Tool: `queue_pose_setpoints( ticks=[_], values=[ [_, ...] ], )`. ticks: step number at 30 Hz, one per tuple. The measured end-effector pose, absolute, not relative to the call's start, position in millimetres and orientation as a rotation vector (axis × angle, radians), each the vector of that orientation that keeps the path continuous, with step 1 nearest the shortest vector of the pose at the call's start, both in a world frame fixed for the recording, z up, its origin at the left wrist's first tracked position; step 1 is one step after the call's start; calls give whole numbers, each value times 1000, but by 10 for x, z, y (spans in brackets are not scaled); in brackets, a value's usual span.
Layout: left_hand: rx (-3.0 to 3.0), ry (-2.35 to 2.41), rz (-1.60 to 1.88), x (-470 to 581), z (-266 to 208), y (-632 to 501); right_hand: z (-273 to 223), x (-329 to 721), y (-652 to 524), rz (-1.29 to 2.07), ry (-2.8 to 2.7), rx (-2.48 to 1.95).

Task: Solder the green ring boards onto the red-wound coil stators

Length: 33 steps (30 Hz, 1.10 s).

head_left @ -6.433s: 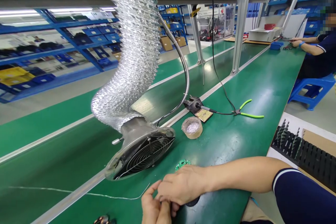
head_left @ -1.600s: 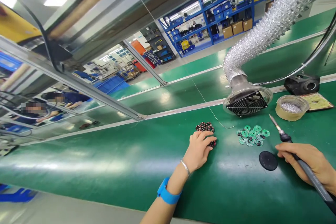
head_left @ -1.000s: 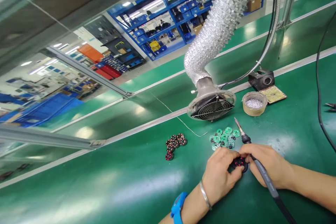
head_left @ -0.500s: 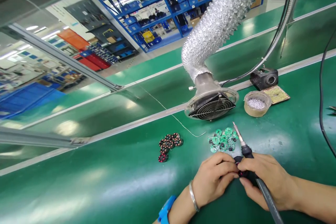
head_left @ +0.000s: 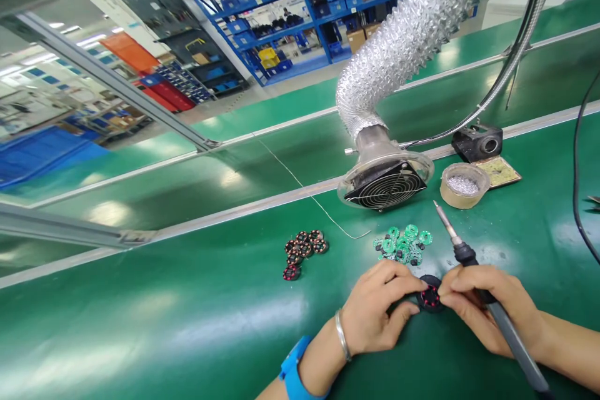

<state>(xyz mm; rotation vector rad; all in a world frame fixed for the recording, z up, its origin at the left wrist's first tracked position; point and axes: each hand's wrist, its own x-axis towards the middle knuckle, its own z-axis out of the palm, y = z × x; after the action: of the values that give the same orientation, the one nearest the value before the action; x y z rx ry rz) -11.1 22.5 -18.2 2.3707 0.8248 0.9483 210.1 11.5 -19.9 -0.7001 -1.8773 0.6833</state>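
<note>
A small black round part (head_left: 432,308) with a ring of pink-red spots lies near the front of the bench. My left hand (head_left: 377,309) grips its left edge between index finger and thumb. My right hand (head_left: 497,306) holds a soldering iron (head_left: 515,337) across the palm, its bare tip pointing up and away from the part. The pinched thumb and fingertip of that hand are at the part's right edge; whether they hold a tiny piece is too small to tell. Just beyond are several green ring-shaped circuit boards (head_left: 402,245). Several copper-wound coils (head_left: 304,249) lie to the left.
A fume extractor (head_left: 391,184) hangs over the bench on a silver duct (head_left: 398,44). Behind the iron's tip are a round tub of metal shavings (head_left: 462,197), a yellow sponge tray (head_left: 504,172) and a black iron holder (head_left: 478,140). A thin solder wire (head_left: 323,207) dangles left; a black cable (head_left: 577,187) runs at right.
My right hand has moved right with the soldering iron, uncovering more of the black round part. My left thumb and index finger have spread wider around it. The view has shifted slightly.
</note>
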Motion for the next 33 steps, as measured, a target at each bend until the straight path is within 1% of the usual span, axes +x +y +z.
queue_pose_setpoints(
  ticks=[3, 6, 11, 16, 18, 25, 29, 33],
  values=[
    [2464, 771, 961, -72, -200, 253, -217, 2113, 181, 623, -1954, -764],
    [2486, 686, 958, -101, -157, 240, -223, 2124, 198, 641, -2078, -758],
    [2298, 780, 1075, -188, -70, 185, -218, 2105, 184, 722, -2191, -747],
    [2324, 908, 901, -109, -156, 166, -229, 2059, 203, 732, -2229, -755],
    [2313, 960, 885, -70, -193, 163, -234, 2056, 214, 760, -2237, -750],
    [2010, 1137, 1163, -73, -131, 144, -244, 2079, 227, 778, -2240, -762],
    [2028, 1117, 1071, -121, -103, 141, -268, 2075, 188, 705, -2201, -721],
    [2164, 1005, 933, -128, -134, 161, -293, 2063, 92, 541, -2208, -602]
  ],
)
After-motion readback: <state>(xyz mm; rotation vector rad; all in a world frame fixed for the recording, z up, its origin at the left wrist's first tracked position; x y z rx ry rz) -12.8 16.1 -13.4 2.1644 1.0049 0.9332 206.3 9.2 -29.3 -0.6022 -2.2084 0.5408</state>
